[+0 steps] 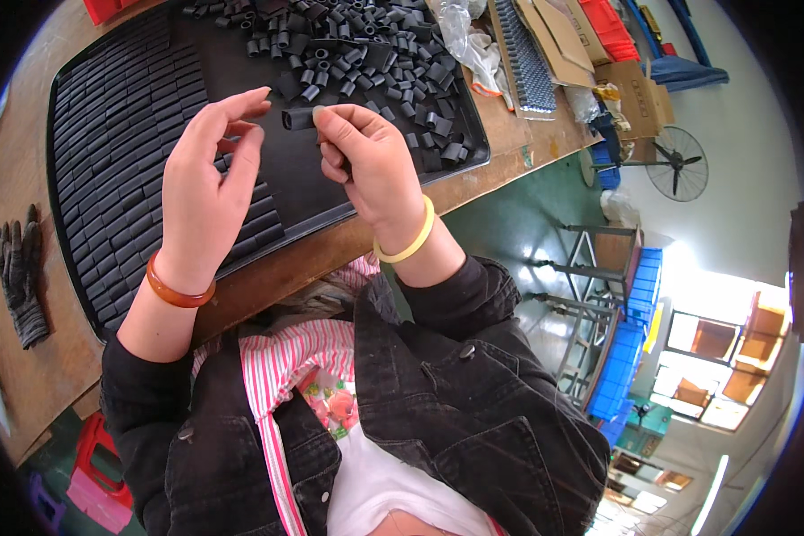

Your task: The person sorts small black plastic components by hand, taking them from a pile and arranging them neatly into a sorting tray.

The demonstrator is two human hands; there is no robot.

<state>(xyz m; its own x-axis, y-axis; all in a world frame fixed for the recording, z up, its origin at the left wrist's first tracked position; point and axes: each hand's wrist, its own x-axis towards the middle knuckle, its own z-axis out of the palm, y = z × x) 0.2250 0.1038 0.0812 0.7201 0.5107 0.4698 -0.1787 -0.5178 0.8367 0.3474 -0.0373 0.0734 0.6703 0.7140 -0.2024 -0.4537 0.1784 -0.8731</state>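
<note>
Between the thumb and fingers of my right hand (366, 156) is a short black tube (298, 119), held above a large black tray (286, 174). Just left of it, my left hand (210, 174) hovers with fingers apart and curved, nothing in them. Neat rows of black pieces (125, 134) cover the tray's left side, partly hidden behind my left hand and forearm. Loose black tubes (357, 67) lie heaped in the tray's far and right part.
A dark work glove (22, 277) rests on the wooden table (40, 179) at the left. Cardboard (554, 40) and clear plastic bags (469, 40) crowd the far right. Blue bins (621, 357) on a rack and a fan (676, 163) stand beyond. A red stool (98, 460) is at lower left.
</note>
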